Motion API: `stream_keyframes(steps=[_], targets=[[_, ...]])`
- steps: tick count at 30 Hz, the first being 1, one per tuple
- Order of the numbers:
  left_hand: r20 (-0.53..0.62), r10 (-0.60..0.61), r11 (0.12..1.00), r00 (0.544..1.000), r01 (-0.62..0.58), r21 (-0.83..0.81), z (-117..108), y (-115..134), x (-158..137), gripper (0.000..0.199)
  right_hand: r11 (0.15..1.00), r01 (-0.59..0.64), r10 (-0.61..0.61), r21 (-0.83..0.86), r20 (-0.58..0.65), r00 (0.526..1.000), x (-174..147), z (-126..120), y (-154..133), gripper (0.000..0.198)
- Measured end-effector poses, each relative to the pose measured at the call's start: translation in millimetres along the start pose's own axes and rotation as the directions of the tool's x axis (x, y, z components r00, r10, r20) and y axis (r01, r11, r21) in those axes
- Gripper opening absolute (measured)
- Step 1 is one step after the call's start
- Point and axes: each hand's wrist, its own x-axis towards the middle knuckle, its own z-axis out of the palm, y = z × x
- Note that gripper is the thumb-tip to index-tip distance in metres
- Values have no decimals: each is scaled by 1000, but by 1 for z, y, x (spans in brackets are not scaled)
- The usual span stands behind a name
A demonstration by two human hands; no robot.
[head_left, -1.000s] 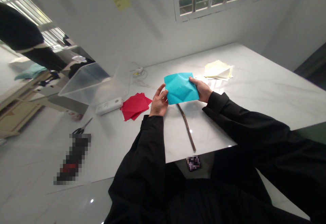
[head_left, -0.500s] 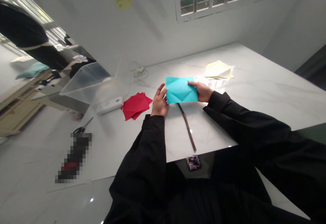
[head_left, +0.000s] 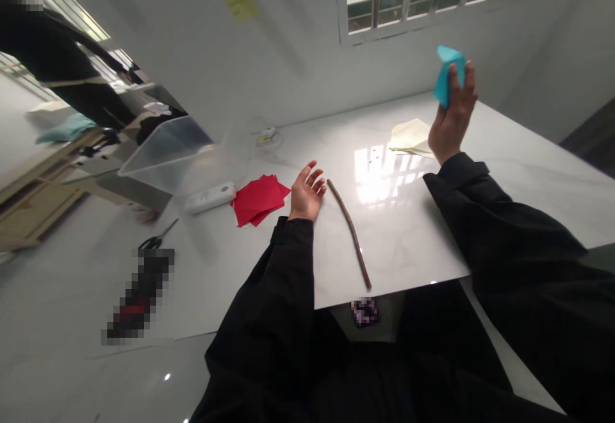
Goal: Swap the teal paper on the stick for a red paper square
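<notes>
My right hand [head_left: 454, 112] is raised above the far right part of the table, gripping a sheet of blue paper [head_left: 448, 77] that is tilted and slightly blurred. Palm up and fingers loosely spread, my left hand [head_left: 307, 193] rests over the table with nothing in it. Just right of its fingertips lies a thin brown stick [head_left: 350, 227], running toward the table's front edge. Red paper sheets [head_left: 261, 200] lie in a loose pile left of my left hand. Below my right hand is a stack of pale yellow paper [head_left: 409, 136], partly hidden by that hand.
A white power strip [head_left: 211, 198] and a clear plastic bin [head_left: 168, 154] stand left of the red paper. Scissors [head_left: 156, 238] lie nearer on the left. A small white device with a cord [head_left: 266, 134] sits by the wall. Another person [head_left: 57, 58] is at far left.
My left hand has let go of the blue paper and stays near the stick. My right hand has carried the paper up and to the right, uncovering the stick's far end.
</notes>
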Motion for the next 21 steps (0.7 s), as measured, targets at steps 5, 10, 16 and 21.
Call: stream_keyframes(steps=[5,10,16,21], targets=[[0,-9,1000,1000,9,-6,1,0,-1,35,987,-44,141,-153,710,689,-31,28,27,73],[6,2,1000,1000,-2,17,0,1,-2,37,968,12,192,-251,770,608,-39,42,43,90],[13,16,999,1000,-17,36,2,-1,-3,35,992,-12,72,-124,496,865,-36,31,20,65],[25,29,998,999,-31,63,4,-2,-3,34,979,15,-116,202,496,860,-57,28,-49,44]])
